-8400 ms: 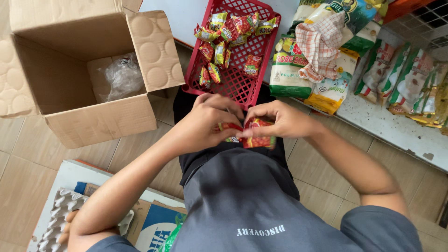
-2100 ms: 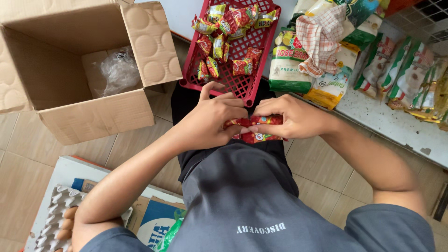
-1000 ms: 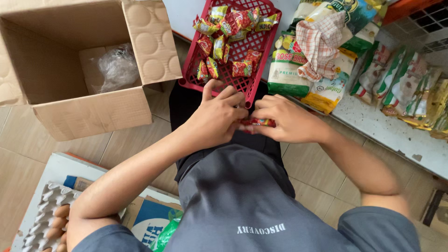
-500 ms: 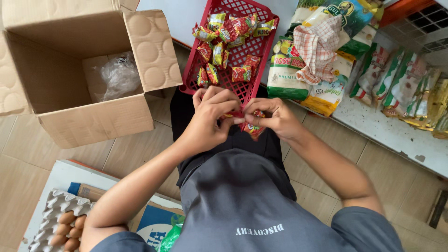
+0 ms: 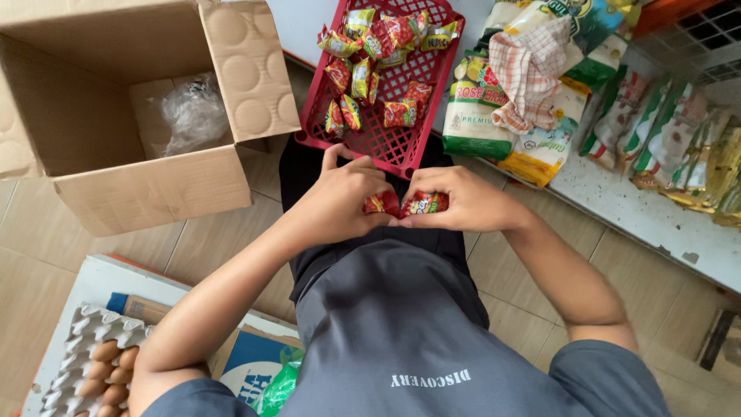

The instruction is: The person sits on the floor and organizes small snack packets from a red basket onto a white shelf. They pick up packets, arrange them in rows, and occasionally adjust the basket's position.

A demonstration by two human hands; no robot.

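My left hand and my right hand meet in front of my chest, fingertips touching. Each is closed on a small red snack packet: one packet in the left hand, another in the right. Whether the two packets are joined I cannot tell. Just beyond my hands lies a red plastic basket with several loose red, yellow and green snack packets piled at its far end.
An open cardboard box with a crumpled clear plastic bag stands at the left on the tiled floor. Rice bags and a checked cloth lie on a white shelf at the right. An egg tray is at the lower left.
My hands stay together by the basket's near edge. The red packets are now parted between them, one in each hand, and the hands sit a little lower than half a second ago.
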